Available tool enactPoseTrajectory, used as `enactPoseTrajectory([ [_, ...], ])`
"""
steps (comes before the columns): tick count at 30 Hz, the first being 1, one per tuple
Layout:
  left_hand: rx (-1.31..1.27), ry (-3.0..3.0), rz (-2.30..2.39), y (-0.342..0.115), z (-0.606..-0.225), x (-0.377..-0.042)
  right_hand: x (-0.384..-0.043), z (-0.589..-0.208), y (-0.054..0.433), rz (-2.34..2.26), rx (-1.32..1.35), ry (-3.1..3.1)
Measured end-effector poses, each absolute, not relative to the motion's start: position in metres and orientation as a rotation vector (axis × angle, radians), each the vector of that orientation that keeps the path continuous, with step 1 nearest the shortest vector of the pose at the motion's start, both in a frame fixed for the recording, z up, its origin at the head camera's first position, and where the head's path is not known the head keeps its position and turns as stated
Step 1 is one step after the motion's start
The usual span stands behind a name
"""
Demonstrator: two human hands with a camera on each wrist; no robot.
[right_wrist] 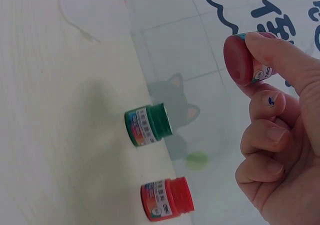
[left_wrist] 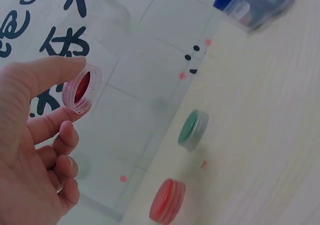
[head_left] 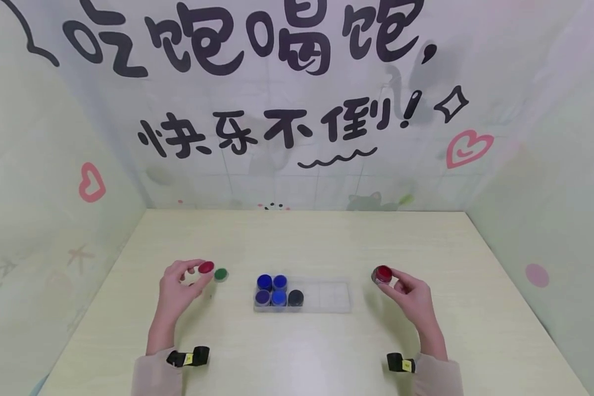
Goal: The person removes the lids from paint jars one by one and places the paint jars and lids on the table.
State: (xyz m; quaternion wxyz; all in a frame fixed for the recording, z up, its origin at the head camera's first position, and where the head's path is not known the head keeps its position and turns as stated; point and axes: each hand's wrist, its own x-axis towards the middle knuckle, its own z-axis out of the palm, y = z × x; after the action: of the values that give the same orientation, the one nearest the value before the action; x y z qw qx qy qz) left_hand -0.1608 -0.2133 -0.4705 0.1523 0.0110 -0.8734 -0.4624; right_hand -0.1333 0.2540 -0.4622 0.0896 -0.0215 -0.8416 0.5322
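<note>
— What is met first, from the near side?
— At the centre, a clear plastic compartmented tray (head_left: 329, 298), with a round black pot (head_left: 295, 298) and round blue pots (head_left: 279, 298) set in its left part.
— And the hands?
— On the left, a round red lid with a clear rim (left_wrist: 83, 87) is pinched between thumb and fingers by the left hand (head_left: 175, 289). On the right, a dark red labelled paint jar (right_wrist: 237, 60) is pinched at its sides by the right hand (head_left: 416, 298), well apart from the lid.
— How are they best handled?
— The jar should be held level, lest paint be spilled; the lid is best gripped by its rim, as red is seen inside.
— What must be avoided beyond?
— The upright green labelled jar (right_wrist: 141, 126) and upright red labelled jar (right_wrist: 161, 199) at right should not be knocked.
</note>
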Motion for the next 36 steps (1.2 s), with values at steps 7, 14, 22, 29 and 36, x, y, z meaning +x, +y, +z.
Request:
enactPoseTrajectory([
  [7, 0.318, -2.627, -1.325, -0.237, -0.48, -0.152, -0.124, -0.471, 0.271, 1.585, -0.142, -2.638],
  [14, 0.576, -2.695, -1.364, -0.252, -0.488, -0.144, -0.12, -0.48, 0.274, 1.559, -0.188, -2.757],
  [22, 0.588, -2.782, -1.186, -0.262, -0.492, -0.139, -0.119, -0.488, 0.275, 1.613, -0.246, -2.813],
  [29, 0.541, -2.857, -1.061, -0.262, -0.491, -0.135, -0.118, -0.495, 0.274, 1.6, -0.25, -2.846],
  [36, 0.488, -2.886, -0.969, -0.264, -0.493, -0.133, -0.119, -0.499, 0.274, 1.56, -0.237, -2.86],
])
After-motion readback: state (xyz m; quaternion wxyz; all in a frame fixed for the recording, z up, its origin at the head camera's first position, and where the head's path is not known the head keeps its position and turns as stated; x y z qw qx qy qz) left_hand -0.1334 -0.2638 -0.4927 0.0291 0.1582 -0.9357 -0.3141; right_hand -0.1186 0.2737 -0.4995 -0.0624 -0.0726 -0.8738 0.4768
